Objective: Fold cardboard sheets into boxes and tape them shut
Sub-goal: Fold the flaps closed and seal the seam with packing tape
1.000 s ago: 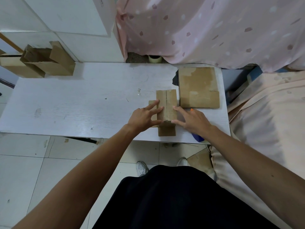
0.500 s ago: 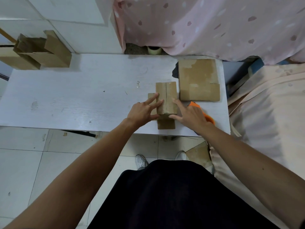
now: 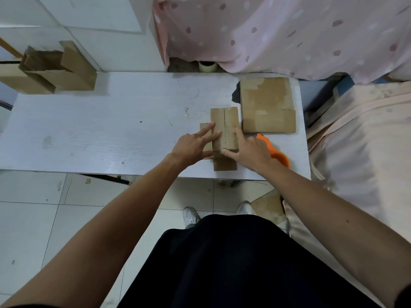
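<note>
Near the right end of the white table (image 3: pixel 111 130), a small cardboard box (image 3: pixel 230 123) sits with its two top flaps folded down, meeting along a seam that runs away from the person. One loose flap (image 3: pixel 224 163) lies flat on the table on the near side of the box, and another (image 3: pixel 204 128) sticks out to the left.

The left hand (image 3: pixel 191 148) is spread over the left half of the box, fingers straight and fanned, pressing down on the top flap and the side flap. The right hand (image 3: pixel 252 150) lies against the box's right side, fingers fairly straight along that edge, thumb reaching across to the near corner. Neither hand is curled around anything.

Just beside the box on the right, a stack of flat cardboard sheets (image 3: pixel 266 103) rests at the table's far right corner. An orange plastic tool (image 3: pixel 279 155) peeks out from behind the right hand. At the far left end, folded boxes (image 3: pixel 66 72) stand with flaps up. A roll of tape (image 3: pixel 208 66) sits beyond the table's far edge, under a pink spotted cloth (image 3: pixel 289 30).
</note>
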